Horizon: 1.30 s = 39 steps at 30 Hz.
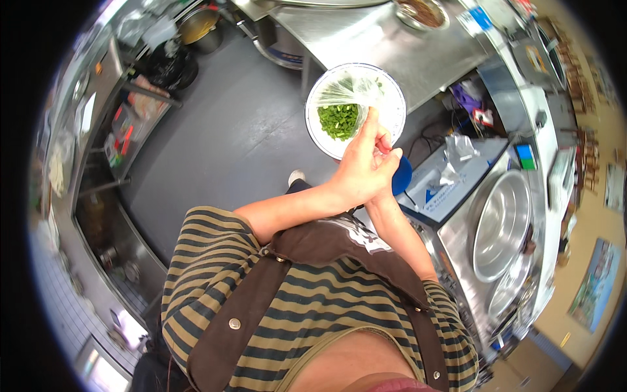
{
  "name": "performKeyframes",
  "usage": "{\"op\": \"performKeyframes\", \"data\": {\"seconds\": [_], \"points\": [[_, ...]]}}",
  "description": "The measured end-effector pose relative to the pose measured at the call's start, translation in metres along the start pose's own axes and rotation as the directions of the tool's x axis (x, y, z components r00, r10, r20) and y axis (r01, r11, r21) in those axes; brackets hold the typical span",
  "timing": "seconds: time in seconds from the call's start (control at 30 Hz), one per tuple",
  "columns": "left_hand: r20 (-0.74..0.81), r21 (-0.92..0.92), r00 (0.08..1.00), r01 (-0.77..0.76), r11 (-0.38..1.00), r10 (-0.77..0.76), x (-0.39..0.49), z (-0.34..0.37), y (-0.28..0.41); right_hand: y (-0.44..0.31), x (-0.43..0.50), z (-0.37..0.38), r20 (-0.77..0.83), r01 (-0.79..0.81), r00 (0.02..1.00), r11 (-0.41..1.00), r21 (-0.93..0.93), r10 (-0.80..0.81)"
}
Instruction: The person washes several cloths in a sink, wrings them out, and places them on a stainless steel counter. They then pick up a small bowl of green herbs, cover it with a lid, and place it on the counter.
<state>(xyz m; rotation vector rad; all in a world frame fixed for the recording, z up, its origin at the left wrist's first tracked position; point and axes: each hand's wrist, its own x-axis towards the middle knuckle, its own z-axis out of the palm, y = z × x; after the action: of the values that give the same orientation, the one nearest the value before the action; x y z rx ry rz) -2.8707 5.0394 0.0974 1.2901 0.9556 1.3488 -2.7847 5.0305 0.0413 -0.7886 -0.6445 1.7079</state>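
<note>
A white bowl with a blue rim (pixel 394 103) holds chopped green herbs or scallions (pixel 337 120). Clear plastic film or a bag (pixel 343 90), wrinkled and gathered, covers its far part. My left hand (pixel 367 157) reaches in from the left over the bowl's near side, one finger extended to the film's edge; whether it grips the film is unclear. Crossing beneath it, my right hand (pixel 379 196) shows little more than its wrist, and its fingers and anything in them are hidden. A round blue object (pixel 401 176) shows just right of my hands.
A steel table (pixel 343 34) stands beyond the bowl, bearing a metal bowl of brown food (pixel 421 13). At right are a printed cardboard box (pixel 441 191) and a large steel basin (pixel 502 225). Metal shelving (pixel 147 130) lines the left, near a black bag (pixel 169 66) and a pot (pixel 200 32).
</note>
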Motion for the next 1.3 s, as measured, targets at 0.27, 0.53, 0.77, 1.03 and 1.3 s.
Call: {"op": "performKeyframes", "data": {"seconds": [0.27, 0.53, 0.77, 1.03, 1.3], "points": [[0.416, -0.022, 0.907, -0.066, 0.998, 0.069, -0.055, 0.168, -0.001, -0.07, -0.118, -0.106, -0.225, 0.204, 0.961, 0.959, 0.195, -0.159], [0.77, -0.265, 0.633, 0.216, 0.94, 0.072, -0.179, 0.38, 0.002, -0.127, -0.318, -0.253, -0.581, 0.595, 0.734, 0.746, 0.299, -0.352], [0.915, -0.041, 0.285, 0.768, 0.64, -0.284, -0.253, 0.505, -0.014, -0.146, -0.52, -0.339, -0.902, 0.857, 0.207, 0.516, -0.021, -0.379], [0.856, 0.497, -0.202, 0.576, 0.649, -0.475, -0.348, 0.661, -0.106, -0.105, -0.672, -0.359, -0.912, 0.909, -0.226, 0.263, -0.324, -0.342], [0.527, 0.835, -0.764, 0.384, 0.394, -0.373, -0.498, 0.794, -0.15, -0.109, -0.747, -0.43, -0.89, 0.918, -0.291, 0.162, -0.363, -0.351]]}}
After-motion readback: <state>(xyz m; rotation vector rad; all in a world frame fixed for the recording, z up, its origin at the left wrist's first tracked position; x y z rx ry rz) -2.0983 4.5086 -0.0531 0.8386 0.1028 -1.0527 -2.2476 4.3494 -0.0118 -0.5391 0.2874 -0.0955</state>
